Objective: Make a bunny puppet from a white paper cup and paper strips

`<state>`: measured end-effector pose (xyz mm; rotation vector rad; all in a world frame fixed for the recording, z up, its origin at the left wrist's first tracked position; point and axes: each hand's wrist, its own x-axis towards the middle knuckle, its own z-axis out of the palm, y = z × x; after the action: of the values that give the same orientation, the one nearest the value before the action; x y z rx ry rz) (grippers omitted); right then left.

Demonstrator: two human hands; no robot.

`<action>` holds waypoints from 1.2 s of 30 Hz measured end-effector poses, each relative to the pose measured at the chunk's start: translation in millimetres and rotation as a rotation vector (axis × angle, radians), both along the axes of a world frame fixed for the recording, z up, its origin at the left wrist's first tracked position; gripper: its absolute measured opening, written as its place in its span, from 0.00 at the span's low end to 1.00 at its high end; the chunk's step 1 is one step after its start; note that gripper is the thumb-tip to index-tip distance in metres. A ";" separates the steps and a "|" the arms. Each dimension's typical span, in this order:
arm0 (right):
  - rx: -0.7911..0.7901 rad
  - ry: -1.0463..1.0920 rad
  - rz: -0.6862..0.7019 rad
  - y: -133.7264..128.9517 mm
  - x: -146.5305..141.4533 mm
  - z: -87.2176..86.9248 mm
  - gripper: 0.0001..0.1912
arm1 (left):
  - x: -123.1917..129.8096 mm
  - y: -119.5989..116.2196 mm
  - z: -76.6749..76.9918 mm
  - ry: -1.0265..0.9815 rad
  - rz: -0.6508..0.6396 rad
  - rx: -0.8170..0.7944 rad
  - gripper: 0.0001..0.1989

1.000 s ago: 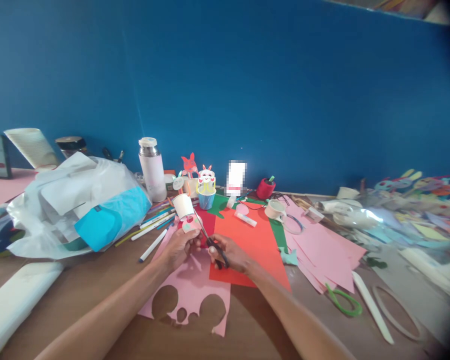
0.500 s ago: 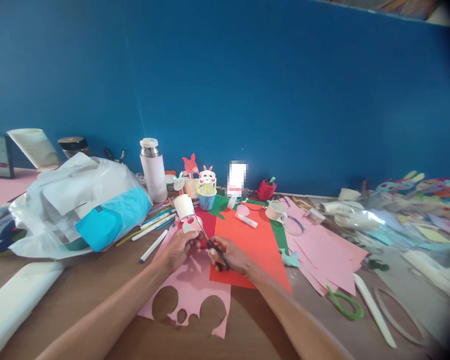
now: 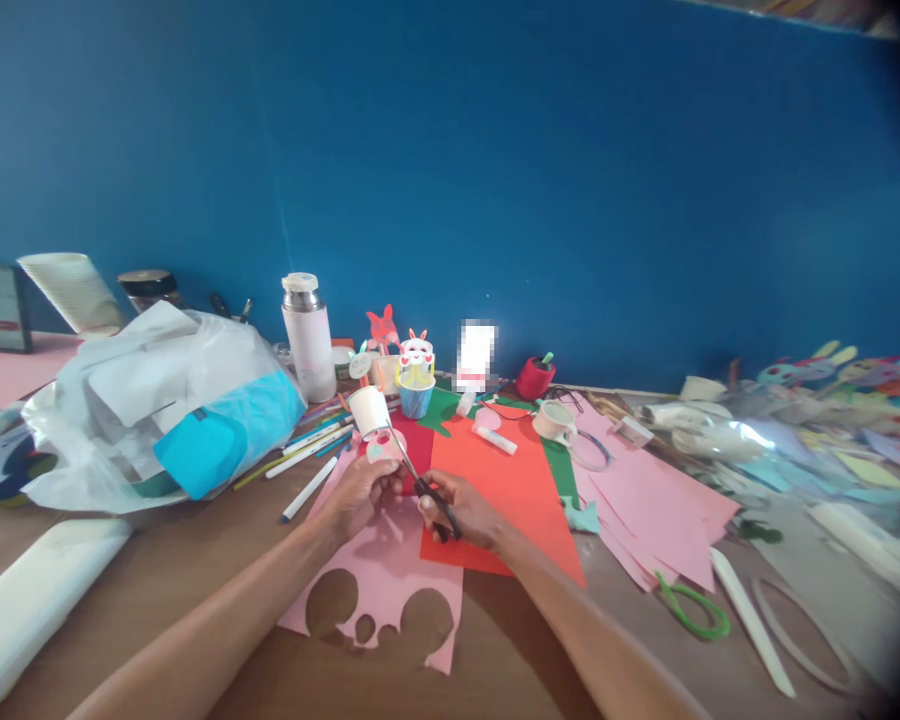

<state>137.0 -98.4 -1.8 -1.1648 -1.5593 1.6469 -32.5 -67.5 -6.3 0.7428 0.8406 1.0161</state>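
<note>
My right hand [image 3: 457, 508] is closed round a pair of black-handled scissors [image 3: 429, 496], whose blades point up and left past my left fingertips. The blades look nearly closed. My left hand [image 3: 371, 492] is pinched beside them; what it holds is too small to make out. Just beyond lies a pink paper disc [image 3: 390, 442] with a small pale spot, by a tilted white paper cup [image 3: 369, 412]. Under my hands is a pink sheet [image 3: 390, 580] with round holes cut from it, overlapping an orange-red sheet [image 3: 495, 490].
Markers [image 3: 309, 490], a flask [image 3: 309, 340] and a stuffed plastic bag [image 3: 142, 420] are on the left. A blue cup [image 3: 416, 400] with a paper animal face stands behind. A glue stick [image 3: 495, 438], tape roll [image 3: 553, 424] and pink sheets [image 3: 652, 520] lie to the right.
Almost nothing differs. The view has shifted very slightly; both hands and the scissors keep nearly the same pose.
</note>
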 end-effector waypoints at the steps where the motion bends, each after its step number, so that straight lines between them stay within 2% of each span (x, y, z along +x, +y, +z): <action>1: -0.001 0.000 0.001 0.0 0.1 0.0 0.18 | 0.1 0.0 0.0 0.001 0.000 0.003 0.02; 10: 0.004 -0.004 0.007 0.1 1.3 -1.5 0.19 | -0.7 0.5 -1.9 -0.006 -0.008 0.021 0.02; 19: -0.005 -0.009 -0.001 -1.5 0.8 5.9 0.19 | -0.5 0.9 -1.0 -0.005 0.002 0.024 0.02; 28: -0.040 0.046 -0.005 0.5 1.4 0.0 0.17 | -3.1 1.7 -3.6 -0.004 0.004 0.010 0.03; 36: -0.025 0.026 -0.006 -0.8 1.4 3.1 0.18 | -3.3 2.0 -2.7 -0.003 0.011 0.008 0.02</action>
<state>138.4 -99.2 1.2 -1.1549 -1.5222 1.6759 -35.7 -65.4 -9.0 0.7436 0.8391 1.0309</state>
